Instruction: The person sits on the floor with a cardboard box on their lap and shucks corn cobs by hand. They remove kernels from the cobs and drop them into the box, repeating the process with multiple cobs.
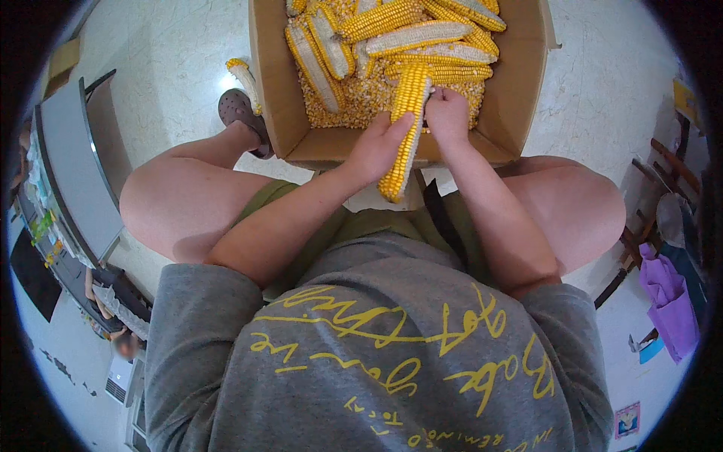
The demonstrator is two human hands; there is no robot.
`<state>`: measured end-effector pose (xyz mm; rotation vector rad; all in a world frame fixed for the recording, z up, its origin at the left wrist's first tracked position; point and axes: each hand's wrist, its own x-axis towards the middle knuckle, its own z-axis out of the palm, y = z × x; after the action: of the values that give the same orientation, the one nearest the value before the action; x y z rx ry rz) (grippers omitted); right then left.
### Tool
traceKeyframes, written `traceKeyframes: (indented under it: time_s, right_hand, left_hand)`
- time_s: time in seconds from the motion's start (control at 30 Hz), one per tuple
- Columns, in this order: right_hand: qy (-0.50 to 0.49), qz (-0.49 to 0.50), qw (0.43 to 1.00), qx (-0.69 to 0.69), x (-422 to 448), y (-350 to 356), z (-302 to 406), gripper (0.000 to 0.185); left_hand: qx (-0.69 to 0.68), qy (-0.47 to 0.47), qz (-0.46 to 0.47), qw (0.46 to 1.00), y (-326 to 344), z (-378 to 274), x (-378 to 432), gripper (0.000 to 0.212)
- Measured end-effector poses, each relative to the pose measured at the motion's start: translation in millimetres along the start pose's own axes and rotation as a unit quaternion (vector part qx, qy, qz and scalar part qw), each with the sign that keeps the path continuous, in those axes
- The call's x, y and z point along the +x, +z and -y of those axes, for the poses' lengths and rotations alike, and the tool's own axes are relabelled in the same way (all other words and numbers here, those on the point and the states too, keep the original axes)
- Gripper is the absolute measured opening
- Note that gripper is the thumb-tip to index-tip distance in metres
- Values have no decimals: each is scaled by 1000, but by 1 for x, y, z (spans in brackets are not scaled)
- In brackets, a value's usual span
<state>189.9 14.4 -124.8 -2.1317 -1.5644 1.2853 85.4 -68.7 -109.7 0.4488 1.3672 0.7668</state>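
Observation:
My left hand [379,148] is closed around the lower half of a yellow ear of corn [408,118], which stands slanted over the near wall of a cardboard box [325,148]. At the ear's right edge, near its upper end, my right hand [447,110] has its fingers curled against a pale strip where kernels are gone. Whether a loose kernel is between those fingers is hard to tell. Inside the box, several partly stripped ears [421,38] lie on a layer of loose kernels [353,99].
A stripped piece of corn [245,85] lies on the tiled floor left of the box, beside a brown clog [240,110] on my foot. A grey-topped table [79,169] stands at left, with another person behind it. A purple cloth [669,308] hangs at right.

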Motion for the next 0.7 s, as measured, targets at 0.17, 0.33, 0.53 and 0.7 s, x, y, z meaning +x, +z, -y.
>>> traceKeyframes:
  time_s: [0.17,0.33,0.53,0.7]
  right_hand:
    - [4,34,998,47,2,0,-2,31]
    - [177,111,933,293,-5,-9,22,37]
    - [167,124,931,300,-7,-14,26,41]
    - [176,101,931,302,-7,-17,34,41]
  left_hand:
    - [-32,-36,-10,999,-4,-10,1,42]
    - [-51,-42,-25,998,-8,-5,6,42]
    - [-52,-25,15,998,-4,-4,5,42]
    - [-55,-33,8,998,-1,-15,-3,41]
